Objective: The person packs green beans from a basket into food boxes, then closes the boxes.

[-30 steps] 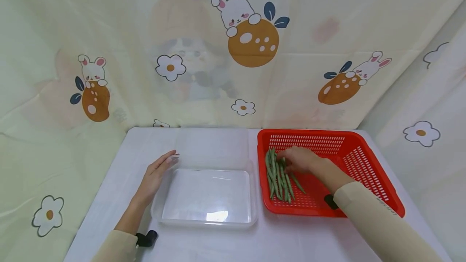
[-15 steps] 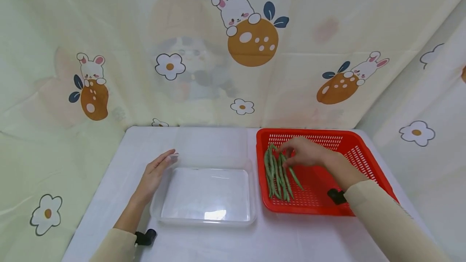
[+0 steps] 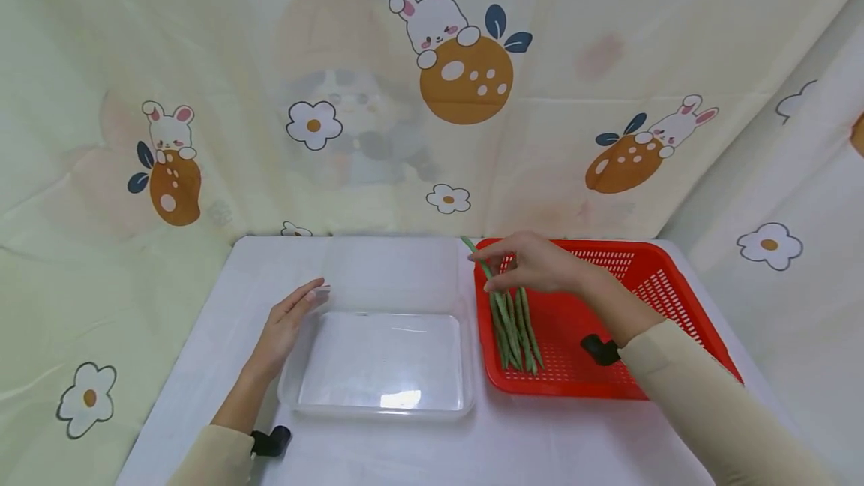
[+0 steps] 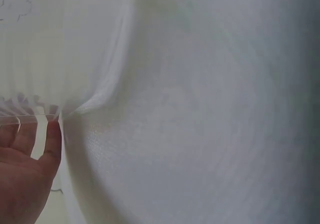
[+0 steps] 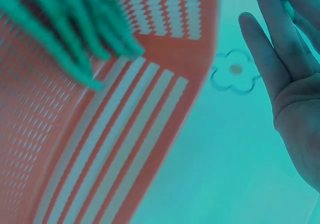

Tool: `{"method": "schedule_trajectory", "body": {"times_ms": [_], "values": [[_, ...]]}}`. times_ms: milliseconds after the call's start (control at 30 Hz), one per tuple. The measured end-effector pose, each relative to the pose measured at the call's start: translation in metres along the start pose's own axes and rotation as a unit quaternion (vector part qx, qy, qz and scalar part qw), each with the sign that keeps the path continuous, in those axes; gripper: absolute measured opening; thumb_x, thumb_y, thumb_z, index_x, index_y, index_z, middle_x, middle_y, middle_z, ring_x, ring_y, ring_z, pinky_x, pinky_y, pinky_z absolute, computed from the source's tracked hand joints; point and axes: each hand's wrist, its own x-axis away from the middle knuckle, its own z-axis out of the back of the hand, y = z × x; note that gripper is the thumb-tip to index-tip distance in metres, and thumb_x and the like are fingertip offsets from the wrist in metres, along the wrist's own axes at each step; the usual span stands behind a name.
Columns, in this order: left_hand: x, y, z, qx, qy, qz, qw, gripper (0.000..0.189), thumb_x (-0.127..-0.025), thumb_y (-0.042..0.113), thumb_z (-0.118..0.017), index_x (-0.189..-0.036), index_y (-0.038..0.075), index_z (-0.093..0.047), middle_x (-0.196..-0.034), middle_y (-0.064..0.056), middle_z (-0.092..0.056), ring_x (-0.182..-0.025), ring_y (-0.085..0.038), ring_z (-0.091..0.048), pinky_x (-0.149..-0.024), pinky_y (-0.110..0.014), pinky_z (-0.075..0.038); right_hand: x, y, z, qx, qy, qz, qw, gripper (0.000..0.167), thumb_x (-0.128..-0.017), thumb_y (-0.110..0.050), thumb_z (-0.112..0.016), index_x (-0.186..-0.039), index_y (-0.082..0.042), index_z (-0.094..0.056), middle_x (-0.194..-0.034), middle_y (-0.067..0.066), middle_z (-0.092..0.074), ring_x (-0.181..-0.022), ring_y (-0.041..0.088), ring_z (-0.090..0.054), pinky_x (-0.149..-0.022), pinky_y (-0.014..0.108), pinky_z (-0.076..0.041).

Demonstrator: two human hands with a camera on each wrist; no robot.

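My right hand pinches a green bean between thumb and fingers, raised over the left rim of a red plastic basket. The bean's far end juts out past my fingertips. Below the hand, several more green beans lie side by side along the basket's left side; they also show in the right wrist view as a bunch of beans. My left hand rests with fairly straight fingers at the back left corner of a clear plastic box, its fingertips right at the rim.
Both containers stand side by side on a white-covered table, the box left of the basket. Behind them hangs a cream curtain printed with rabbits, fruit and flowers.
My right hand has lifted a green bean from the bunch and carried it up and left over the basket's rim. My left hand has stayed at the clear box.
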Motion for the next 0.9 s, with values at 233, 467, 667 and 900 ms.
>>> {"method": "schedule_trajectory", "body": {"times_ms": [233, 467, 667, 900], "values": [[-0.002, -0.001, -0.002, 0.005, -0.001, -0.006, 1.0000, 0.052, -0.112, 0.041, -0.044, -0.156, 0.013, -0.048, -0.160, -0.013, -0.048, -0.156, -0.026, -0.034, -0.129, -0.055, -0.018, -0.018, -0.026, -0.012, -0.023, -0.002, 0.028, 0.9993, 0.051, -0.087, -0.015, -0.086, -0.136, -0.018, -0.071, -0.093, 0.001, -0.073, -0.068, 0.015, -0.072, -0.059, 0.028, -0.055], [-0.001, -0.001, -0.001, 0.001, 0.007, -0.004, 1.0000, 0.051, -0.112, 0.039, -0.045, -0.155, 0.013, -0.049, -0.160, -0.014, -0.049, -0.156, -0.026, -0.034, -0.129, -0.055, -0.018, -0.036, -0.045, -0.026, -0.064, -0.024, 0.051, 0.9963, 0.051, -0.087, -0.012, -0.085, -0.136, -0.015, -0.070, -0.091, 0.003, -0.073, -0.081, 0.013, -0.078, -0.072, 0.029, -0.061], [0.001, -0.001, 0.000, 0.001, 0.012, 0.006, 0.9999, 0.051, -0.112, 0.041, -0.045, -0.155, 0.015, -0.049, -0.153, -0.012, -0.057, -0.152, -0.026, -0.040, -0.129, -0.052, -0.020, -0.055, -0.064, -0.040, -0.077, -0.015, 0.074, 0.9942, 0.052, -0.087, -0.012, -0.086, -0.136, -0.013, -0.070, -0.089, 0.003, -0.073, -0.080, 0.011, -0.077, -0.076, 0.029, -0.062], [0.002, -0.001, -0.001, 0.004, 0.012, 0.010, 0.9999, 0.051, -0.112, 0.042, -0.045, -0.155, 0.016, -0.049, -0.152, -0.013, -0.058, -0.152, -0.027, -0.041, -0.129, -0.051, -0.020, -0.078, -0.081, -0.067, -0.083, -0.001, 0.088, 0.9927, 0.041, -0.087, -0.013, -0.086, -0.125, -0.013, -0.074, -0.085, 0.001, -0.073, -0.076, 0.013, -0.072, -0.078, 0.026, -0.061]]}}
